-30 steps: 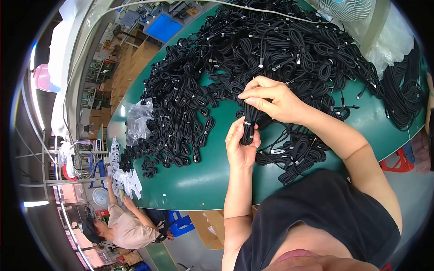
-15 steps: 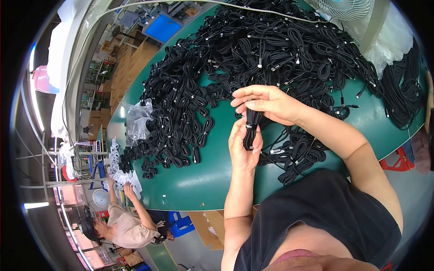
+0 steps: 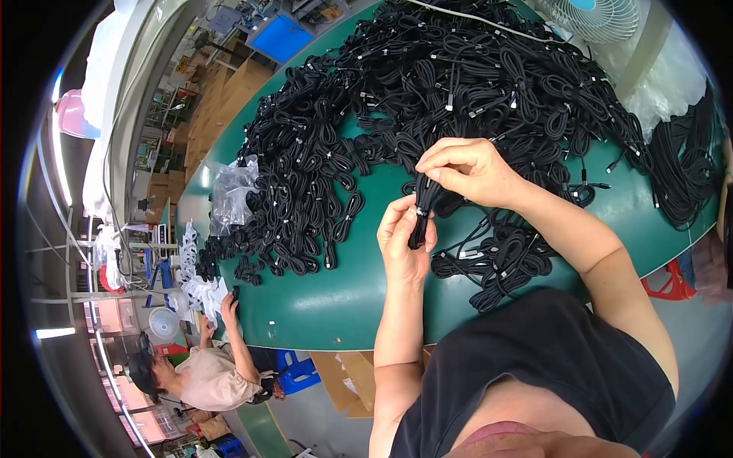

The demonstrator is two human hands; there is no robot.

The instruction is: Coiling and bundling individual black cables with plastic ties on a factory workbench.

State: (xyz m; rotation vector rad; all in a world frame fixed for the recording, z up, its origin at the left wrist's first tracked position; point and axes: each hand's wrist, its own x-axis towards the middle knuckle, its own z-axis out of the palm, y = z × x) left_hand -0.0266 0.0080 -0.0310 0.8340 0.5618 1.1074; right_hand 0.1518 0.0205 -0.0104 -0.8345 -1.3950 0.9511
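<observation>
A folded bundle of black cable (image 3: 422, 200), cinched at its middle by a small tie, stands upright between my hands over the green table. My left hand (image 3: 405, 248) is wrapped round its lower part, thumb and fingers closed. At the top, my right hand (image 3: 477, 175) pinches the bundle's end between thumb and fingers; the tip there is partly hidden. Just right of my left hand lies a small heap of black cables (image 3: 508, 263) with silver plugs. Beyond both hands spreads a large pile of coiled black cables (image 3: 473, 84).
The green table (image 3: 305, 309) curves away to the left, bearing a clear plastic bag (image 3: 233, 197). A co-worker (image 3: 214, 374) handles white material at its far left end. Long black cables (image 3: 682, 168) hang at the right edge, near a fan (image 3: 599, 17) and a red stool (image 3: 670, 281).
My right hand has shifted slightly right along the bundle's top, and its fingers have drawn together there. My left hand keeps its hold. The co-worker's hands have moved.
</observation>
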